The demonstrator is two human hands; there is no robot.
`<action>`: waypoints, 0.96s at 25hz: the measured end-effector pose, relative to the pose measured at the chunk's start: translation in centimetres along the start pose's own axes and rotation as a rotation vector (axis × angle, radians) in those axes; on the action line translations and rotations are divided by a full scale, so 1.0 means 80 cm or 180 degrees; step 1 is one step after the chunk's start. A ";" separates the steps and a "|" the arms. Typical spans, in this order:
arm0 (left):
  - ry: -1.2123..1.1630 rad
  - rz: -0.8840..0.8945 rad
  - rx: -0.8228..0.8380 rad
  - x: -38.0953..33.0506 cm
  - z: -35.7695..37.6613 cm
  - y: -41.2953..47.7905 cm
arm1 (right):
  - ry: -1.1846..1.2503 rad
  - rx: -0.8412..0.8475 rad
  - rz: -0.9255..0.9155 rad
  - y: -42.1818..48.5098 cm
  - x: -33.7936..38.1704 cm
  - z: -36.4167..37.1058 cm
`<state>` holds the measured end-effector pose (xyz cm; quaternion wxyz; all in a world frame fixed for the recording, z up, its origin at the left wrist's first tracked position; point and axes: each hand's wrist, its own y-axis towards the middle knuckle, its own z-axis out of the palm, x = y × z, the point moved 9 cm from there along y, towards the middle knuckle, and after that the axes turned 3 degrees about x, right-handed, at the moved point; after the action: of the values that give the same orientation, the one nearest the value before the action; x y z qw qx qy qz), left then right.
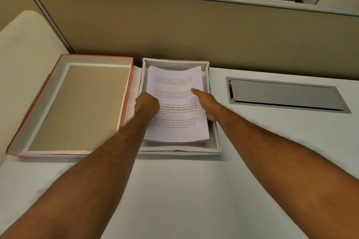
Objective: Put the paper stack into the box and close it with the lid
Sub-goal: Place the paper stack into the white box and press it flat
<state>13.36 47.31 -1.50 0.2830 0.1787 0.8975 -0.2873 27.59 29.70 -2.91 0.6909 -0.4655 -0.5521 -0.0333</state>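
A white paper stack with printed text lies inside the shallow white box on the desk, its far edge curled up slightly. My left hand is curled at the stack's left edge, fingers hidden under or against the paper. My right hand rests on the stack's right side with the index finger stretched out flat on the top sheet. The lid, red outside with a tan inner face, lies upside down to the left of the box, almost touching it.
A beige partition wall stands directly behind box and lid. A grey metal cable hatch is set into the white desk to the right. A cream rounded surface lies at the far left.
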 end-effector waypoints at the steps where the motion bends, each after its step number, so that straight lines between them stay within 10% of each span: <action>1: 0.0045 -0.0019 0.0008 0.001 0.002 -0.001 | -0.0083 -0.0030 0.0033 -0.001 -0.001 -0.002; 16: 0.0815 0.1114 -0.0165 -0.027 0.010 -0.074 | -0.3028 -0.0631 -0.1512 -0.051 0.034 0.033; 24: 0.2209 0.1760 -0.0011 0.029 0.017 -0.111 | -0.4157 -0.0650 -0.1413 -0.079 -0.035 0.027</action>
<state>7.83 40.00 -0.14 0.0314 0.4975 0.8582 -0.1222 21.40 26.32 -1.38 0.1470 -0.3291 -0.9308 0.0613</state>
